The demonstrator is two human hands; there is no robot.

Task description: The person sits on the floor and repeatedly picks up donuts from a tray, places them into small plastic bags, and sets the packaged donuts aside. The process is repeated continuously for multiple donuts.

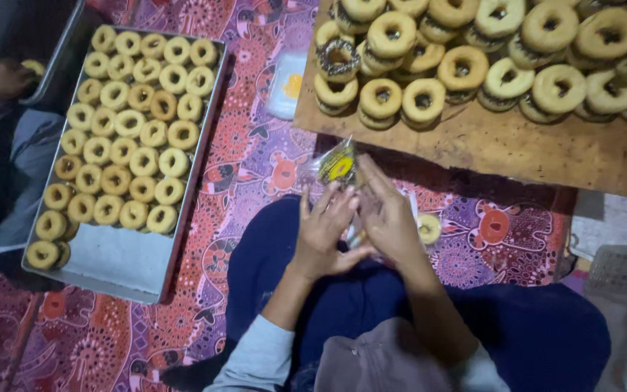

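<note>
At 12 o'clock of the lap, both hands [357,221] together pinching clear crinkly plastic packet [337,168]; light, slippery, grip edges

Patterned cloth [255,156] under tray [121,258], board [488,141]

A metal tray [132,272] on the left holds rows of ring-shaped cookies [128,131], its near end bare. A wooden board [488,141] at upper right carries a heap of larger ring cookies [473,54], some stacked. Both rest on a purple patterned cloth [255,145]. Another person's hand [1,78] shows at the left edge beside a second tray [63,54].
</note>
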